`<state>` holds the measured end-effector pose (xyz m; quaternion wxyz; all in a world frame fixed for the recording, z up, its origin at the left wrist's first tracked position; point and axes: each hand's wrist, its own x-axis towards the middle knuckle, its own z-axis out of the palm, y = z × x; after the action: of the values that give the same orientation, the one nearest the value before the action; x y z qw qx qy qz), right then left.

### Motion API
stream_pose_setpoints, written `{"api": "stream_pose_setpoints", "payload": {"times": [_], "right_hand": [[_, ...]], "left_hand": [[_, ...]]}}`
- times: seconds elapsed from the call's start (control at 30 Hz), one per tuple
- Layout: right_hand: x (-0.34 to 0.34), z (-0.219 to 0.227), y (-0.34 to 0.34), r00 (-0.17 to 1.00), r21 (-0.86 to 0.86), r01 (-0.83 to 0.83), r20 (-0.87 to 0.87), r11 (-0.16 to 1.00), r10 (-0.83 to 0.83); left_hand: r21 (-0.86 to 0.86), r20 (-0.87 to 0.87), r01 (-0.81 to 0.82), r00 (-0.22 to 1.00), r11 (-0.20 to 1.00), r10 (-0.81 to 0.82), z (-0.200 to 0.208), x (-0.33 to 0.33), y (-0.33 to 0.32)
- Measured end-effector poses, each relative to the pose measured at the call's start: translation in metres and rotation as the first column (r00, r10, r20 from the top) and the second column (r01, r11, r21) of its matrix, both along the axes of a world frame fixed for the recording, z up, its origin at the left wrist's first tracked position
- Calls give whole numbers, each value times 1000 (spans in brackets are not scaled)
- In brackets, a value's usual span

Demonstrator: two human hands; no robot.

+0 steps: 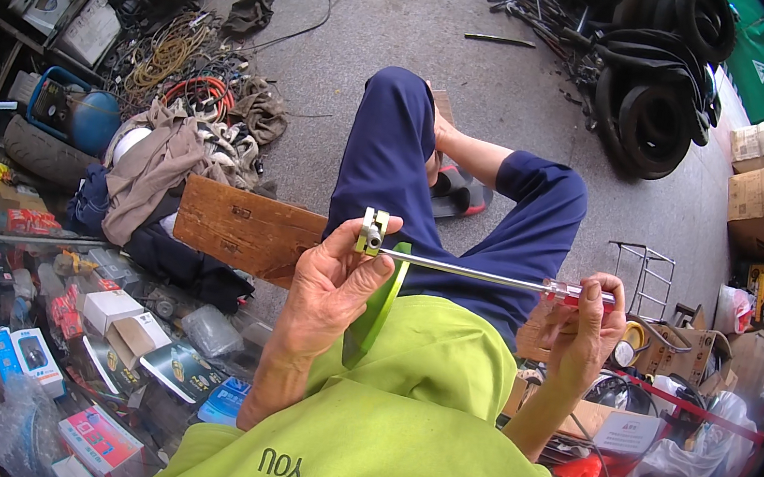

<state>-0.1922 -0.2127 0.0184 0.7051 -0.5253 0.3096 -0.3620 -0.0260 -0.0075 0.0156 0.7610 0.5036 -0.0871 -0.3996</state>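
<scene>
Between the thumb and fingers of my left hand (333,276) is a small brass-coloured metal clamp (372,231) with a screw in its side. My right hand (584,330) grips a screwdriver by its clear red handle (570,292). The long steel shaft (475,271) runs left across my lap, and its tip meets the clamp or lies right against it; exact contact is too small to tell. A bright green curved strip (375,321) shows beside my left hand, above my shirt.
A wooden bench (242,229) extends at my left. Small boxes (122,319) and packets lie on a glass counter, lower left. Cloths (157,168) and tangled cables (168,57) lie beyond. Black tyres (653,130) are piled far right, near cardboard boxes (758,204). A wire rack (645,276) stands right.
</scene>
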Motion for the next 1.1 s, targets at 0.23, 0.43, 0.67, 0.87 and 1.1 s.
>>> {"api": "stream_pose_setpoints", "payload": {"times": [0.23, 0.43, 0.67, 0.87, 1.1], "right_hand": [[2, 1, 3, 998, -101, 57, 17, 993, -56], [9, 9, 14, 998, -259, 62, 47, 964, -51], [3, 6, 6, 997, -247, 77, 20, 966, -74], [-3, 9, 1, 974, -184, 177, 176, 967, -145], [-16, 34, -32, 834, -341, 423, 510, 840, -213]], "left_hand": [[12, 38, 35, 999, 999, -36, 2, 0, 3], [17, 21, 22, 1000, 1000, -23, -2, 4, 6], [-132, -143, 45, 988, 990, -64, -1, 4, 4], [-249, -234, 35, 968, 968, -96, -5, 6, 4], [-277, -294, 8, 951, 961, -93, -8, 9, 2]]}}
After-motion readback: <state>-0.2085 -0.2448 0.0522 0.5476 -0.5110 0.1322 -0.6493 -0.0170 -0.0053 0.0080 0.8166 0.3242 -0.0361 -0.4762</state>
